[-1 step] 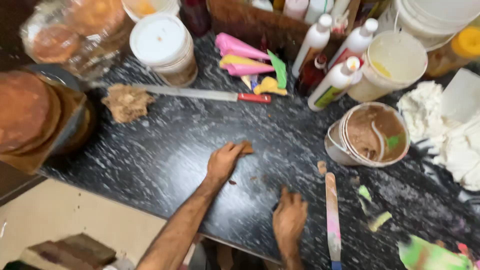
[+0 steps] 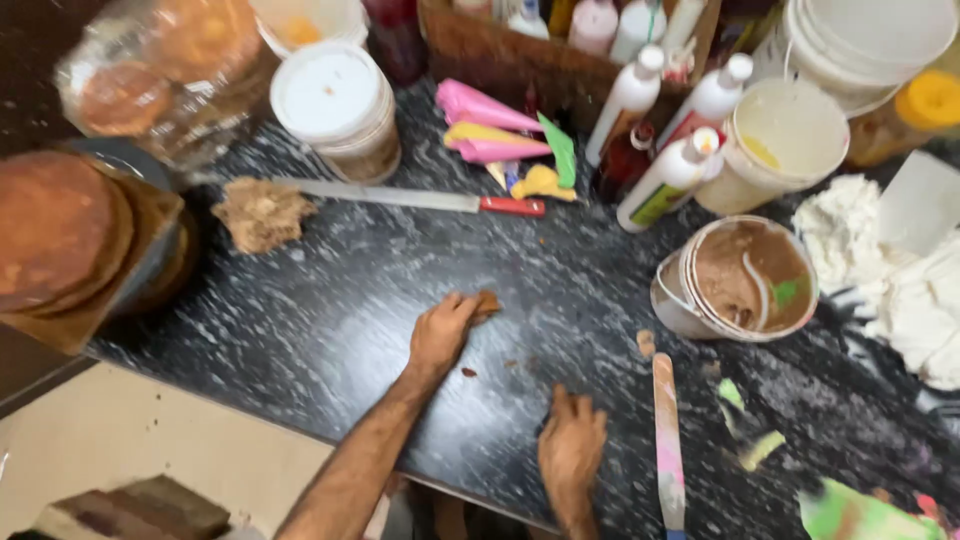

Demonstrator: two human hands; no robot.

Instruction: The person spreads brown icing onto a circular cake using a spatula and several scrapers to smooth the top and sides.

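My left hand (image 2: 445,330) reaches across the black speckled counter (image 2: 330,300), its fingers closed together over a small brown cake lump (image 2: 488,301). A few brown crumbs (image 2: 468,372) lie just behind it. Near the counter's front edge my right hand (image 2: 572,445) rests with the fingers curled and nothing in it. A long spatula (image 2: 667,440) smeared with pink lies right beside that hand.
A red-handled knife (image 2: 420,198) lies next to a crumb pile (image 2: 262,212). Round brown cakes (image 2: 50,230) sit at the left. A tub of brown cream (image 2: 745,280), squeeze bottles (image 2: 670,170), piping bags (image 2: 490,125), a white lidded tub (image 2: 335,100) and white cream (image 2: 900,270) crowd the back and right.
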